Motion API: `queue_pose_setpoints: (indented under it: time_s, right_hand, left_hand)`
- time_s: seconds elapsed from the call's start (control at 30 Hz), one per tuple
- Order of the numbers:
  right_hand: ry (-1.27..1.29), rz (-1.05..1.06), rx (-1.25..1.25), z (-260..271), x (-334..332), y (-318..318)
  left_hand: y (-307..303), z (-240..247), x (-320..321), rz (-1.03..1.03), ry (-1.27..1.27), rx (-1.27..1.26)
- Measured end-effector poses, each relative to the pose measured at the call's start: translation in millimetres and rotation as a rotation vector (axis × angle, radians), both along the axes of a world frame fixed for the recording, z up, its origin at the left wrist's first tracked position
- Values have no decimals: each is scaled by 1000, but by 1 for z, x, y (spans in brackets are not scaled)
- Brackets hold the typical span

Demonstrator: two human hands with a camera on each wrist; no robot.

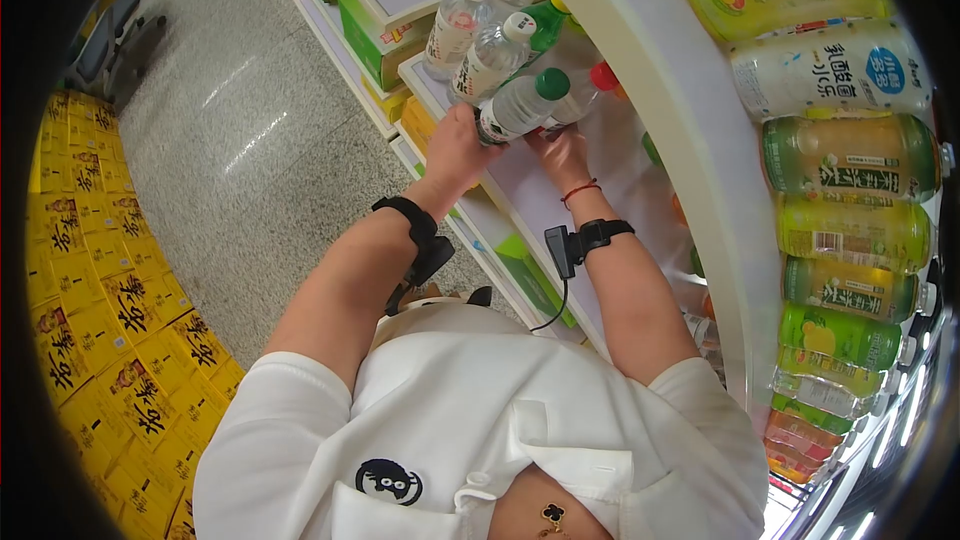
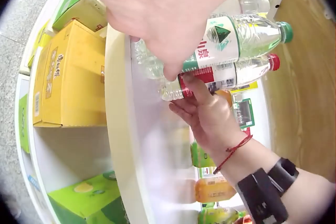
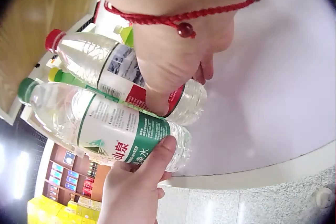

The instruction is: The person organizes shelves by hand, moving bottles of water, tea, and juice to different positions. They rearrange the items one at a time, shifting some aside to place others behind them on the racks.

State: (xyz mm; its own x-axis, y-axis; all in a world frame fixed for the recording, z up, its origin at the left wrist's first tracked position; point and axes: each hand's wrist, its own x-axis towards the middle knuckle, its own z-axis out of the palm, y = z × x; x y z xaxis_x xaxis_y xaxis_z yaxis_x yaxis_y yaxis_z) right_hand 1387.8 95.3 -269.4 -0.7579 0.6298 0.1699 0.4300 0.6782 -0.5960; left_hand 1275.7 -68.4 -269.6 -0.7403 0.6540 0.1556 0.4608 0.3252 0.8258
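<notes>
My left hand (image 1: 458,152) grips a clear water bottle with a green cap (image 3: 105,127) near its base, the thumb lying across the green and white label in the right wrist view. Right beside it, my right hand (image 1: 562,158) holds a water bottle with a red cap (image 3: 94,58) low on its red label, thumb on one side and fingers on the other. The two bottles stand side by side at the front of a white shelf (image 3: 262,103). Just left of them in the head view are other clear bottles with white caps (image 1: 490,60).
A green bottle (image 1: 546,25) stands behind. Yellow (image 2: 71,77) and green cartons (image 2: 86,200) sit on the lower shelf. A curved white panel (image 1: 690,110) edges the shelf on the right, with rows of drinks (image 1: 850,155) beyond. Yellow boxes (image 1: 90,270) are stacked across the aisle.
</notes>
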Motion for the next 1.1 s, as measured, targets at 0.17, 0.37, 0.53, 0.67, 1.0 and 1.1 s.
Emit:
queue_pose_setpoints:
  time_s: [0.17, 0.37, 0.53, 0.67, 1.0, 1.1]
  right_hand:
    - [-111, 111, 103, -8, -5, 17]
    - [19, 156, -265, -15, -20, 32]
    - [12, 236, -499, -39, -40, 55]
    - [340, 215, -1168, -67, -52, 66]
    - [-104, 199, -221, -28, -36, 36]
    - [-416, 87, -46, -6, -5, 17]
  left_hand:
    - [2, 0, -2, 12, -14, -14]
    - [5, -1, -1, 12, -20, -22]
    - [5, -2, -2, 9, -6, -14]
    - [7, -2, 0, 32, -20, -19]
    - [10, 2, 7, 93, -68, -5]
    - [11, -12, 6, 83, 17, 15]
